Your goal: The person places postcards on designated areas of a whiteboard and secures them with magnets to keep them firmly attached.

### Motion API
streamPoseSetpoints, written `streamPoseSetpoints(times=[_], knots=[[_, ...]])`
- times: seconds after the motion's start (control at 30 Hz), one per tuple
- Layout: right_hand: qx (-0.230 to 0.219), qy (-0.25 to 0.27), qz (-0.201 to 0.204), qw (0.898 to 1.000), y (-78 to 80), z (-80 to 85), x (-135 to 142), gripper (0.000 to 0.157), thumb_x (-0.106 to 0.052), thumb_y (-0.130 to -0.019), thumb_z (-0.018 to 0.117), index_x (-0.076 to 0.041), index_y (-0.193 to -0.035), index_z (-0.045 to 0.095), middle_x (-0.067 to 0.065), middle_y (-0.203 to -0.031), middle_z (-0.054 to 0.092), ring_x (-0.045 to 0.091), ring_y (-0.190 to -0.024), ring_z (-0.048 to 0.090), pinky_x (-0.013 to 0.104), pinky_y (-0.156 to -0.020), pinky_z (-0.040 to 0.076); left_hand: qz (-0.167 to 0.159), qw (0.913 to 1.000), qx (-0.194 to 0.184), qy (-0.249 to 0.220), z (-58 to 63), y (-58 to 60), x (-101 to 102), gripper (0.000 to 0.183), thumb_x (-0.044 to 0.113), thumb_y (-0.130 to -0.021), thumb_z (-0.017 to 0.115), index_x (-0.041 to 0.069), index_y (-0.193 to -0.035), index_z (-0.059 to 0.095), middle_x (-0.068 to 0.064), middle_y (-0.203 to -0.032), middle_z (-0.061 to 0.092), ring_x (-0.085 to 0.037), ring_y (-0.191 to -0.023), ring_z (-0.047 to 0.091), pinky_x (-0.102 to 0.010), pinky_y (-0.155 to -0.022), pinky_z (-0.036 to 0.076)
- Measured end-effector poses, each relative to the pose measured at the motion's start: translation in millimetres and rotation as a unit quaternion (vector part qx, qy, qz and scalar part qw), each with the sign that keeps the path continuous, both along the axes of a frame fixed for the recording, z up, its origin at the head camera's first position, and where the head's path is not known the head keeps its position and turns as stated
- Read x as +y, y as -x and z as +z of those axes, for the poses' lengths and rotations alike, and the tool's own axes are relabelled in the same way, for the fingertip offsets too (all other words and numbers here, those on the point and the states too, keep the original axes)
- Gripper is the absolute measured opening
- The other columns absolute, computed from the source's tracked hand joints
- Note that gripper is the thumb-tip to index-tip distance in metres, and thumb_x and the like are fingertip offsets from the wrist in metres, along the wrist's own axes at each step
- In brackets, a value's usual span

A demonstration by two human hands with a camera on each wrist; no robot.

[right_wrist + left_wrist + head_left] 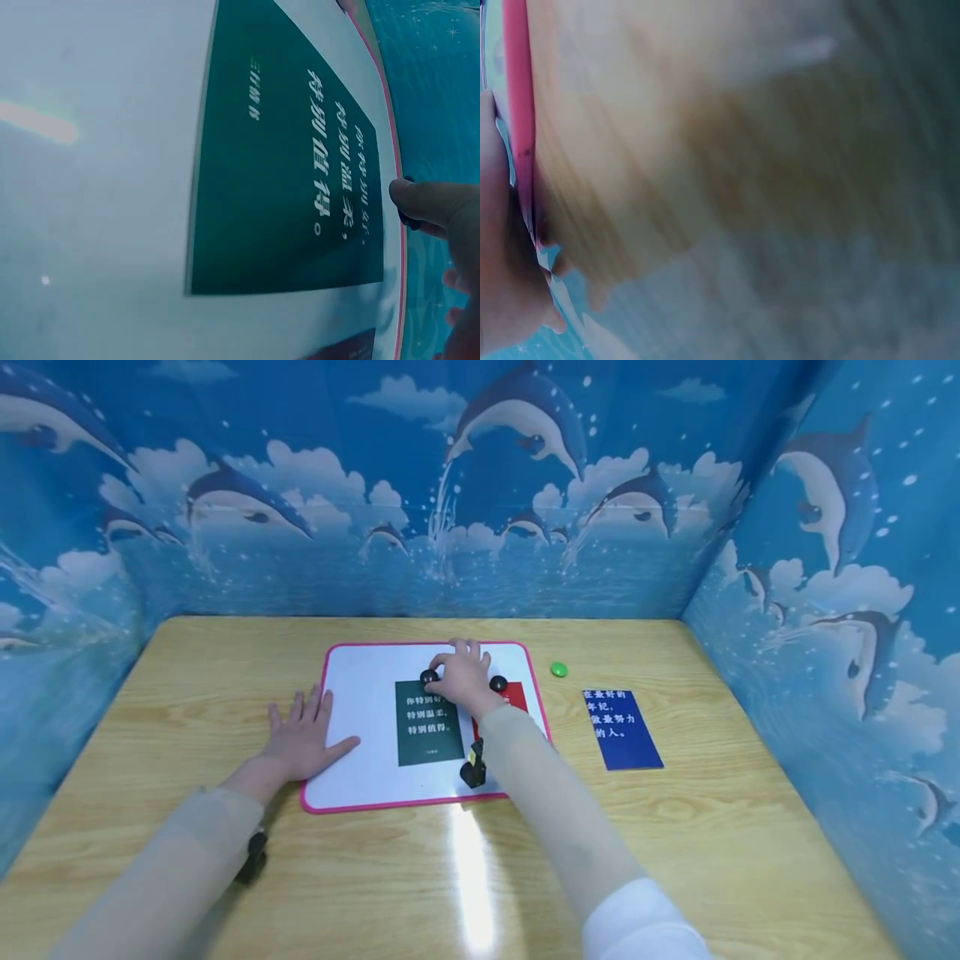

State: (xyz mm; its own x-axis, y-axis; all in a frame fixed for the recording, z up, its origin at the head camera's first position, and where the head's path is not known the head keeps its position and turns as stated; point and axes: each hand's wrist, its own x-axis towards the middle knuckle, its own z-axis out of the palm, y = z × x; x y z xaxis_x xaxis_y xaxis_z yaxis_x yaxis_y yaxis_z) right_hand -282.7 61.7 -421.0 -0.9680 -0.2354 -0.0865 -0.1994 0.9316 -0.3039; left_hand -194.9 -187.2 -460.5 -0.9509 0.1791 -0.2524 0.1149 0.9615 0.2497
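A dark green card with white lettering lies on a pink-edged whiteboard. My right hand pinches a round black magnet at the card's top edge, between thumb and fingertips. The same green card fills much of the right wrist view, with the thumb at its top edge. A red card lies to the right, mostly hidden under my forearm, with another black magnet at its top. My left hand rests flat on the board's left edge, fingers spread.
To the right of the board, a green magnet and a blue card with white lettering lie on the wooden table. A dolphin-print curtain hangs along the back and sides.
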Motion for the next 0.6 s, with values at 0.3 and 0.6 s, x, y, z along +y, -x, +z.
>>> streamPoseSetpoints(times=[0.3,0.6], knots=[[0.0,-0.001,0.008,1.0,-3.8,1.0,-6.8,0.03,-0.037,-0.081,0.071,-0.022,-0.108,0.069,0.008,-0.149,0.031,0.032,-0.139,0.018,0.058,-0.111,0.015,0.0,1.0,-0.004,0.002,-1.2,1.9,-0.4,0.106,0.072,-0.083,0.038,-0.002,-0.148,-0.001,-0.028,-0.154,-0.007,-0.052,-0.139,-0.007,-0.069,-0.102,-0.018],[0.005,-0.002,0.012,1.0,-3.2,-3.8,-10.7,0.031,-0.038,-0.081,0.071,-0.021,-0.108,0.07,0.007,-0.149,0.031,0.03,-0.139,0.017,0.058,-0.111,0.016,0.0,1.0,-0.006,0.005,1.0,0.5,0.0,0.106,0.072,-0.084,0.038,-0.002,-0.148,-0.001,-0.028,-0.154,-0.006,-0.052,-0.138,-0.006,-0.07,-0.102,-0.017]])
